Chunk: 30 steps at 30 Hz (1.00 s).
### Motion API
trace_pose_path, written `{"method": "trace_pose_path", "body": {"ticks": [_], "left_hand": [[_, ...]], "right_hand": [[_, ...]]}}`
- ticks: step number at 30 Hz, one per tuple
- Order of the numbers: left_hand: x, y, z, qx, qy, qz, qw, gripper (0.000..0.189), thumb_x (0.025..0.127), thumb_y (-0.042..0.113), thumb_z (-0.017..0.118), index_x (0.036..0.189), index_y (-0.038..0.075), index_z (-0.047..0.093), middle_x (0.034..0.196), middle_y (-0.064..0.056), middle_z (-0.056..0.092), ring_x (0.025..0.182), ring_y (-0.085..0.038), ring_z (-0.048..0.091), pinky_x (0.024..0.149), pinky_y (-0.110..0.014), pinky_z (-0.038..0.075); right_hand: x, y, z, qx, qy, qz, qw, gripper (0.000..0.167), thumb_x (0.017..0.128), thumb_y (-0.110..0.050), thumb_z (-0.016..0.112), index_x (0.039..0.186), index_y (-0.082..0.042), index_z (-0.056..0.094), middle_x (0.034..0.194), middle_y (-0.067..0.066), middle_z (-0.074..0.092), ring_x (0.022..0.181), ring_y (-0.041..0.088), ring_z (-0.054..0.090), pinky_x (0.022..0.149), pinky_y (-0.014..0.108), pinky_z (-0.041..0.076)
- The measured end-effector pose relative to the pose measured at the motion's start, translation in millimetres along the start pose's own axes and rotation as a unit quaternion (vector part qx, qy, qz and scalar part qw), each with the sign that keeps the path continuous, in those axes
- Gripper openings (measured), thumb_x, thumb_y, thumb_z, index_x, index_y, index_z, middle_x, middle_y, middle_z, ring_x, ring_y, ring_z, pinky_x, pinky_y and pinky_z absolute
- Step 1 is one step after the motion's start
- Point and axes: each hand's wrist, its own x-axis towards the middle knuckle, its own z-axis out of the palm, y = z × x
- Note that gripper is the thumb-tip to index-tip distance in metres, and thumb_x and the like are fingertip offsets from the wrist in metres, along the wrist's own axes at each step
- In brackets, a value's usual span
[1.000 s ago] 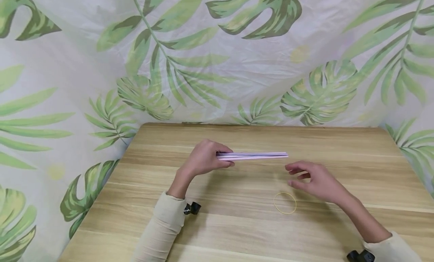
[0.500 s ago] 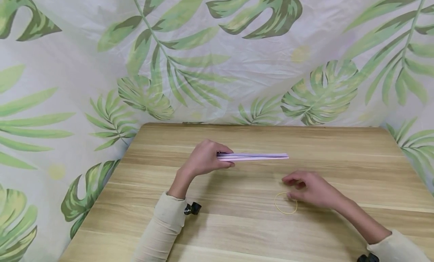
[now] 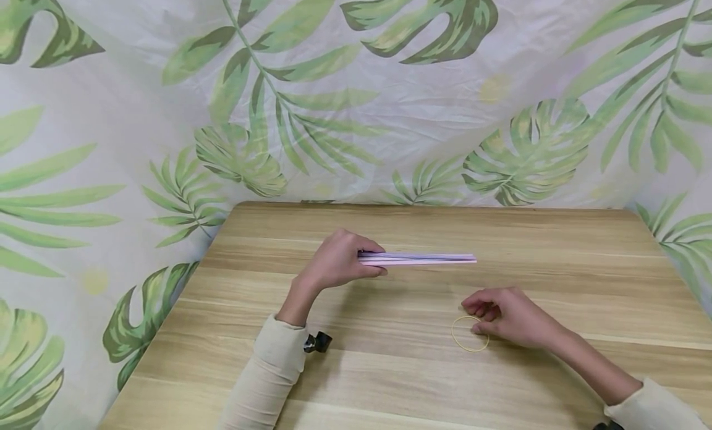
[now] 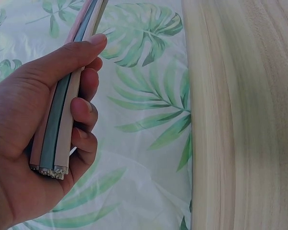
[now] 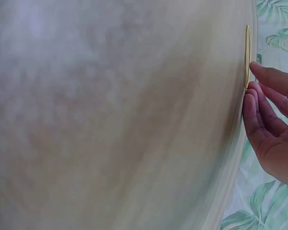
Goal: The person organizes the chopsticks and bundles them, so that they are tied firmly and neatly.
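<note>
One stick bundle (image 3: pixel 417 258) in left hand (image 3: pixel 338 261), one band (image 5: pixel 246 56)

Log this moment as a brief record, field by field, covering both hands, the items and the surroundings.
Left hand: grips the bundle of slim strips
Bundle of slim strips: pink, blue-grey and pale, held above the table
Right hand: fingers bent, beside the yellow band; contact unclear
Yellow band: thin loop, seemingly lying on the table
Table: wood-grain top
Backdrop: pale, green leaf print
</note>
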Motion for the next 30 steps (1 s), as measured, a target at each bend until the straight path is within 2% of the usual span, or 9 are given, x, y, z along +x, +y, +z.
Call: {"method": "trace_pose_path", "body": {"ticks": [5,17,30], "left_hand": [[0.4,1.1,-0.1,0.001,-0.003,0.000,1.0000,0.025,0.083,0.032,0.094,0.103,0.018,0.087,0.093,0.007,0.082,0.069,-0.001,0.063,0.070,-0.026,0.052],[1.0,2.5,-0.3,-0.004,-0.008,-0.002,1.0000,0.024,0.084,0.030,0.094,0.103,0.019,0.087,0.093,0.007,0.082,0.069,0.000,0.062,0.067,-0.023,0.050],[0.3,3.7,-1.9,-0.012,-0.014,-0.010,0.9998,0.023,0.084,0.030,0.094,0.103,0.019,0.086,0.092,0.007,0.082,0.069,0.000,0.062,0.067,-0.023,0.050]], "right_hand": [[0.2,0.4,3.0,-0.004,0.007,-0.001,1.0000,0.027,0.089,-0.005,0.086,0.115,-0.005,0.078,0.099,-0.003,0.078,0.086,-0.001,0.067,0.076,0.023,0.060],[2.5,-3.6,5.4,-0.012,0.033,0.017,0.9992,0.022,0.087,0.002,0.085,0.107,-0.007,0.079,0.095,-0.003,0.078,0.083,-0.002,0.069,0.074,0.021,0.060],[3.7,-5.2,4.7,-0.007,0.027,0.023,0.9993,0.021,0.088,0.002,0.083,0.106,-0.008,0.079,0.094,-0.001,0.079,0.083,-0.001,0.069,0.074,0.022,0.060]]}}
